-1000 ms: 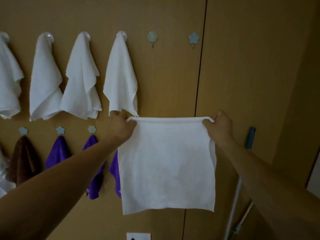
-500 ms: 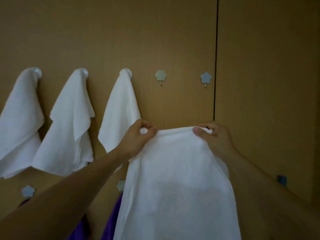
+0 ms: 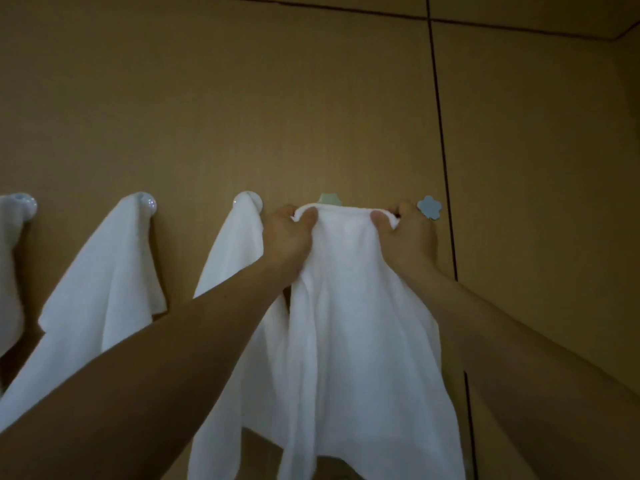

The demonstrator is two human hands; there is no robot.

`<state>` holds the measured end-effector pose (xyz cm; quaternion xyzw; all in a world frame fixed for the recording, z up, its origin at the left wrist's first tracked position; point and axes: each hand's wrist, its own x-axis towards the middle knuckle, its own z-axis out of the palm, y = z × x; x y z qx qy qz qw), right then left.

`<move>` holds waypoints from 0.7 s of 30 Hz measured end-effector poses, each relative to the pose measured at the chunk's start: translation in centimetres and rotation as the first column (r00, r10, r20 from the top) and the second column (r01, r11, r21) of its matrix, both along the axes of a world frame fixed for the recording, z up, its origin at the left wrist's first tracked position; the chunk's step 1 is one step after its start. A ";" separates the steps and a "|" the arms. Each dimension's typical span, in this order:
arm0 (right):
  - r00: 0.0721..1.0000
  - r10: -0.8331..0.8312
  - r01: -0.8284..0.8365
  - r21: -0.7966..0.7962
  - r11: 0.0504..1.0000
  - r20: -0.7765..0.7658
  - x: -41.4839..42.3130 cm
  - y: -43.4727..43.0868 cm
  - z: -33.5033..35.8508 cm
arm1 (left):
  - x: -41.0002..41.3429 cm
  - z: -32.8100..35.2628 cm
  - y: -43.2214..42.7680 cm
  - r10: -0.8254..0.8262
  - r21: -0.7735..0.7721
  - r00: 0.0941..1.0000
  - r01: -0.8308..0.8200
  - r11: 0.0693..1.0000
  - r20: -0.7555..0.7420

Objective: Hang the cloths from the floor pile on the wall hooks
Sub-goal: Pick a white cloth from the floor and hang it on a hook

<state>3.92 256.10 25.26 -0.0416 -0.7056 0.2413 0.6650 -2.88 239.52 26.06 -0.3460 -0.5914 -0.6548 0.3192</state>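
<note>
A white cloth (image 3: 349, 306) is hanging in loose folds against the tan wall panel (image 3: 242, 98), its bunched top edge lying right at the pale green flower-shaped hook (image 3: 330, 199), whose upper part is just showing above the fabric; whether the cloth is already catching on the hook cannot be told. The left hand (image 3: 289, 237) is pinching the top edge on the left side, thumb pressing over the front of the fabric, while the right hand (image 3: 408, 237) is grasping the same edge on the right side in the same manner. Just beside the right hand, a blue flower-shaped hook (image 3: 429, 206) is standing bare. To the left, three other white cloths are draping from round hooks: one (image 3: 228, 258) partly behind the left forearm, one (image 3: 100, 292) farther left, and one (image 3: 10, 271) cut by the frame's edge. A dark vertical seam (image 3: 441, 133) is running down the wall to the right.
</note>
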 end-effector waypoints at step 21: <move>0.976 0.037 -0.049 0.054 0.997 0.215 -7.3 1.7 1.6 | -4.0 3.0 2.2 0.421 -0.560 0.893 -0.269 0.784 0.160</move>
